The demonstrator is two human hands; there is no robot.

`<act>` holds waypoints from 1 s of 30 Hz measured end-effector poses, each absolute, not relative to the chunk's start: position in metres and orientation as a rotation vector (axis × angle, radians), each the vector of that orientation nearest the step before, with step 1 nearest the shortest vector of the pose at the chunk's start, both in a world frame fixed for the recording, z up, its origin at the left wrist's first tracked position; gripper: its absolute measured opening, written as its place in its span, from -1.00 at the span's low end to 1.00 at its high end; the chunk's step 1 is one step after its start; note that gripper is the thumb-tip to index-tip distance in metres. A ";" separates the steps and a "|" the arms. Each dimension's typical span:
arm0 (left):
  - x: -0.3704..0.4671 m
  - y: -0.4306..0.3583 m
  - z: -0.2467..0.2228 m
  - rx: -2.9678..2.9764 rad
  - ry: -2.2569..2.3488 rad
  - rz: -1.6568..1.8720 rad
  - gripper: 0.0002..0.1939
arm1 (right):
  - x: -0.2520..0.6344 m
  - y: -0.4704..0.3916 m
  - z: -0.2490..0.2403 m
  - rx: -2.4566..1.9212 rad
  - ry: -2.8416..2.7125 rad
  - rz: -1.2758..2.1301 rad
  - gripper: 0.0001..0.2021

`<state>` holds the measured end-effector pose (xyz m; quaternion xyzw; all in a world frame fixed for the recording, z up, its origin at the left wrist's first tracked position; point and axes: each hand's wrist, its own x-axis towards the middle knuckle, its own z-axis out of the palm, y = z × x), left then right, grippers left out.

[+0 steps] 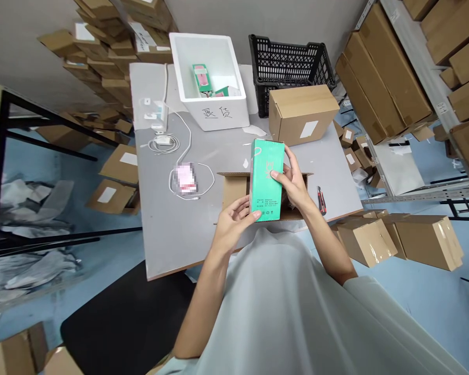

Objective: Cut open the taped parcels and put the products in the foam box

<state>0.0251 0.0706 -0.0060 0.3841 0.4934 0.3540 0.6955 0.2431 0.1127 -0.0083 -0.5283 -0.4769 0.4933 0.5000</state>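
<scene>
A green box (266, 179) with printed text is held upright between both hands, above an open cardboard box (235, 191) at the table's front edge. My left hand (234, 221) grips its lower left corner, thumb on the front. My right hand (291, 179) holds its right side, the thumb across the printed face. The green box hides much of the open carton's inside. To the right of the carton lies a red and black utility knife (321, 201).
On the grey table (160, 219) stand a white foam bin (222, 112) holding green boxes, a black crate (289, 62) and a closed carton (303, 114). A power strip (160, 115) and white cables lie at left. Shelves with cartons rise at right.
</scene>
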 end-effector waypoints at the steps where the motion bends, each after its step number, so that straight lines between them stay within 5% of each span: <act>1: 0.027 0.070 -0.006 0.858 1.107 0.800 -0.16 | 0.243 0.113 -0.007 -1.282 -1.176 1.186 0.14; 9: 0.050 0.048 0.012 1.306 1.596 1.059 -0.23 | 0.234 0.098 0.000 -1.327 -1.157 1.186 0.30; 15: 0.038 0.044 0.014 1.244 1.375 1.100 -0.48 | 0.239 0.100 -0.004 -1.322 -1.112 1.137 0.24; 23: 0.029 0.080 -0.024 0.775 1.161 0.947 -0.34 | 0.226 0.067 -0.010 -1.212 -1.635 0.724 -0.03; 30: 0.024 0.085 -0.010 0.736 1.184 1.021 -0.41 | 0.220 0.055 -0.024 -1.212 -1.908 0.594 -0.01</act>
